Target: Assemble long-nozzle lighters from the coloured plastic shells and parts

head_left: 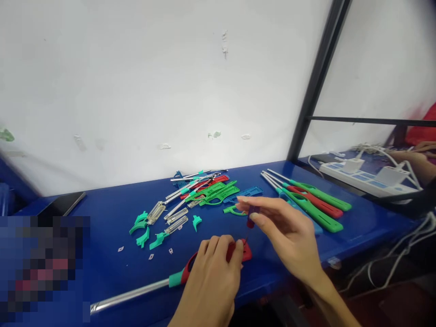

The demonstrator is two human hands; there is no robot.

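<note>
A long-necked lighter with a red handle, a teal collar and a silver tube lies near the table's front edge. My left hand is closed over the handle and presses it to the table. Between the thumb and fingers of my right hand is a small screwdriver, its thin shaft pointing down at the handle's right end. The exact contact of its tip is too small to make out. Teal triggers and clear fuel tanks lie loose beyond my left hand.
Green handle shells and metal tubes are heaped at the back. Several lighters lie side by side at the right. A phone rests at the left. Past the black rack post are a power strip and another person's arm.
</note>
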